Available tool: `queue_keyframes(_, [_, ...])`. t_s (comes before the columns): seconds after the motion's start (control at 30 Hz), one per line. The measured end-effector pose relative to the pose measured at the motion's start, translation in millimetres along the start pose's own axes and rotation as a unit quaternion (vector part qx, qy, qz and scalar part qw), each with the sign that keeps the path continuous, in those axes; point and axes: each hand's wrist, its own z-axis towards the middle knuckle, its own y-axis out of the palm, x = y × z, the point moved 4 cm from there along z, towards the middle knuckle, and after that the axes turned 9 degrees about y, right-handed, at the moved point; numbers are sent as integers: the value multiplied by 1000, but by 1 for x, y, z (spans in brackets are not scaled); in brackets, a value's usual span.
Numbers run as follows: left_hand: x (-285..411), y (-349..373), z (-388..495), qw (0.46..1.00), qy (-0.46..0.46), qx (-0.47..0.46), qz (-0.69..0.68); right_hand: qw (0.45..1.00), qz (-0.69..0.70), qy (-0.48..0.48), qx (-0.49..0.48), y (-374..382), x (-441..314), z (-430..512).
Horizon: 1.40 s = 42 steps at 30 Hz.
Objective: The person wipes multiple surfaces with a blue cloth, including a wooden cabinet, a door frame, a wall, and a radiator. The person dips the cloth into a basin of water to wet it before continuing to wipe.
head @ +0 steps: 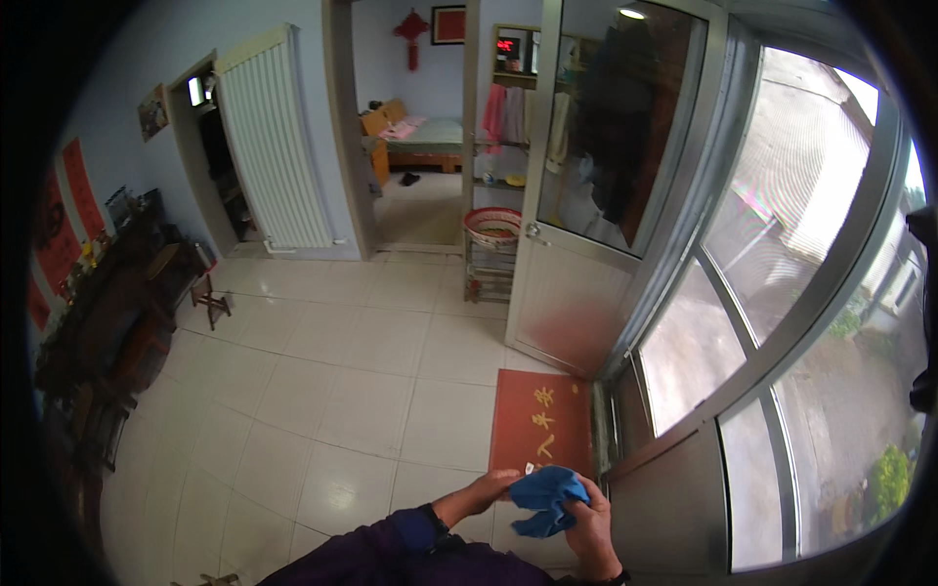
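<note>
A blue cloth (546, 498), bunched and folded, is held up in front of me near the bottom of the view. My right hand (592, 524) grips its right side, the thumb pressed over the fabric. My left hand (487, 489) is at the cloth's left edge, its fingertips partly hidden behind the fabric. A small white tag (529, 468) sticks up at the cloth's upper left. Below the hands the lower corner of the cloth hangs loose. Beyond it lies a red doormat (542, 417) with yellow characters.
A metal-framed glass door (579, 293) stands ajar on the right beside tall windows (733, 344). A washstand holds a red-rimmed basin (492, 227). A small wooden stool (211, 302) and dark furniture (139, 308) line the left. Pale tiles (352, 395) cover the floor.
</note>
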Motion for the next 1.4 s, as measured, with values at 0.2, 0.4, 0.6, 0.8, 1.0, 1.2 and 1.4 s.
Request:
queue_keyframes(0.2, [3, -11, -28, 980, 6, -53, -191, 996, -19, 65, -49, 30, 12, 65])
queue_keyframes(0.4, [35, -73, -38, 972, 20, -4, -233, 994, -6, 112, 18, 24, 57, 126])
queue_keyframes(0.6, [80, -188, -34, 986, 37, 69, -146, 986, -33, 163, 33, 110, 93, 208])
queue_keyframes(0.8, [132, -318, -39, 979, 36, 145, -140, 936, -349, -26, -35, 216, 111, 290])
queue_keyframes(1.0, [176, -408, -49, 963, 64, 215, -148, 886, -441, -79, -117, 277, 135, 359])
queue_keyframes(1.2, [193, -463, -25, 938, 54, 294, -175, 934, -321, 74, -141, 313, 159, 455])
queue_keyframes(1.4, [268, -499, 4, 904, 129, 356, -197, 906, -335, 136, -220, 361, 151, 574])
